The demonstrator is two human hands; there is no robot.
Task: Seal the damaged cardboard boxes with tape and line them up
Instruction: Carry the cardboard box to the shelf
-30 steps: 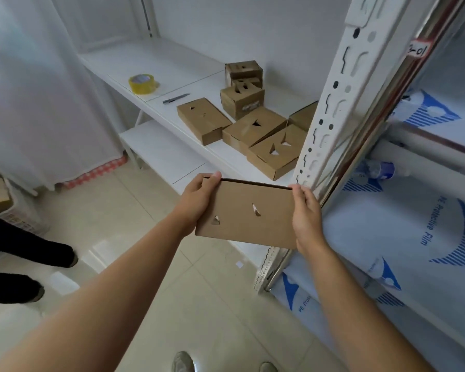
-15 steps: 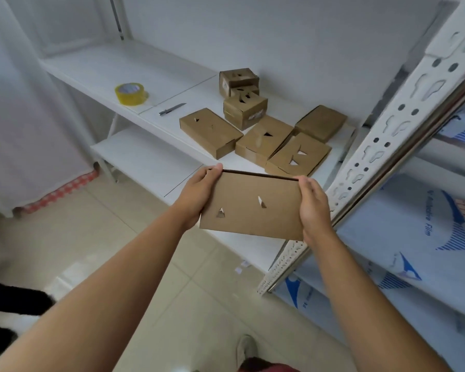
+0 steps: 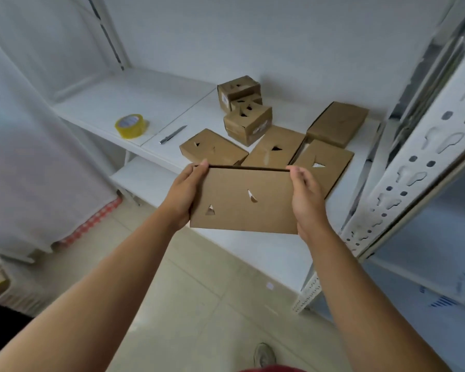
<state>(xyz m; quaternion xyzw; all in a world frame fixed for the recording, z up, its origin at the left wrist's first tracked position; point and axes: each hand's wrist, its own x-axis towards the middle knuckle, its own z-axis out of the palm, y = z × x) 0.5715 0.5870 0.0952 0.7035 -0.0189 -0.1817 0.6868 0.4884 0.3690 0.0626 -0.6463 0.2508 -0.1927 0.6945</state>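
Now carried closer to the shelf (image 3: 151,103): flat cardboard box (image 3: 244,201) with two torn triangular holes, gripped at its short ends by left hand (image 3: 184,196) and right hand (image 3: 308,202), held above the front edge. Nearer than a second ago to the untaped boxes (image 3: 273,130), tape roll (image 3: 130,126) and knife (image 3: 172,134). Probably set down next; taping not begun.

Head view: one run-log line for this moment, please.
left hand: holds box | right hand: holds box | tape: on shelf
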